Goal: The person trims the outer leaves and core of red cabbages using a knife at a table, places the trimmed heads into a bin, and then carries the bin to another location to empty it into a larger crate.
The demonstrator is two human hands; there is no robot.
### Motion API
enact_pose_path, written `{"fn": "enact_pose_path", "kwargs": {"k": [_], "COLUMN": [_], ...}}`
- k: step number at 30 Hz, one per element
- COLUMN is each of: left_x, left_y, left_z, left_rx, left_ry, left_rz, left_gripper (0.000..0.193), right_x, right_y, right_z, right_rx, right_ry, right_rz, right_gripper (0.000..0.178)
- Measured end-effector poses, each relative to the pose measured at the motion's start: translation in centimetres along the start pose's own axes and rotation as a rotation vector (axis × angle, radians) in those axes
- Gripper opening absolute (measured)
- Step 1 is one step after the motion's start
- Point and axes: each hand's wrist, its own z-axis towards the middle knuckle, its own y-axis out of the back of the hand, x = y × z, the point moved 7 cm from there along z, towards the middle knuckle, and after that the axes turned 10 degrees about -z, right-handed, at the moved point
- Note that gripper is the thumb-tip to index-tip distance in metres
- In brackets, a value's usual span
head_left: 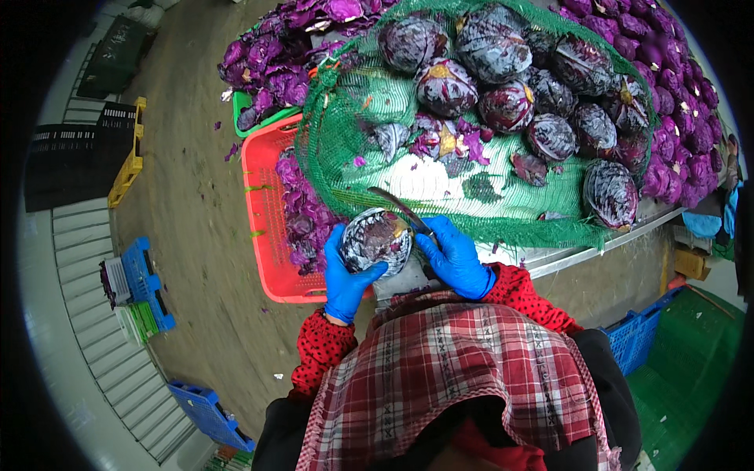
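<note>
A red cabbage (375,242) with dark, bluish outer leaves rests in my left hand (345,275), its brownish patch turned up. My blue-gloved fingers wrap round its left and near sides. In my right hand (455,257), also gloved in blue, is a knife (402,209); its dark curved blade points up and left, just past the cabbage's far right edge. Whether the blade touches the cabbage I cannot tell. Beyond my hands, several untrimmed red cabbages (493,47) lie on a green mesh net (353,118) spread over a metal table (581,259).
Left of the table stands a red plastic basket (255,228) with purple leaves (302,212) in it. A heap of leaves (275,74) rises behind it. Bright purple cabbages (675,102) are piled at the far right. Blue pallets (145,282) and a blue crate (632,345) stand on the floor.
</note>
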Motion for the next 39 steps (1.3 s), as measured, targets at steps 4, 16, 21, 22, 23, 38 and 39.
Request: {"fn": "enact_pose_path", "kwargs": {"k": [4, 16, 21, 22, 23, 38, 39], "left_x": [-1.5, 0.6, 0.8, 0.8, 1.0, 1.5, 1.6], "left_y": [-1.2, 3.7, 3.9, 3.8, 3.9, 5.0, 5.0], "left_z": [0.4, 2.6, 3.3, 3.4, 3.5, 4.9, 4.4], "left_rx": [0.035, -0.206, -0.161, -0.15, -0.15, -0.156, -0.166], "left_ry": [-0.159, 0.072, 0.046, 0.052, 0.06, 0.08, 0.064], "left_rz": [0.154, -0.218, -0.207, -0.205, -0.213, -0.116, -0.136], "left_gripper": [0.097, 0.047, 0.056, 0.057, 0.06, 0.052, 0.057], "right_x": [0.5, 0.8, 1.3, 1.1, 0.9, -4.3, -4.4], "right_y": [-1.3, -3.1, -4.2, -4.2, -4.3, -9.3, -9.2], "right_z": [0.4, -0.1, 0.6, 0.7, 0.8, 6.4, 6.7], "right_rx": [0.003, 0.178, 0.26, 0.279, 0.297, 0.532, 0.582], "right_ry": [0.101, 0.212, 0.271, 0.269, 0.266, 0.097, 0.078], "right_rz": [-0.019, -0.606, -0.701, -0.692, -0.683, -0.64, -0.605], "right_gripper": [0.033, 0.044, 0.031, 0.025, 0.019, 0.022, 0.024]}}
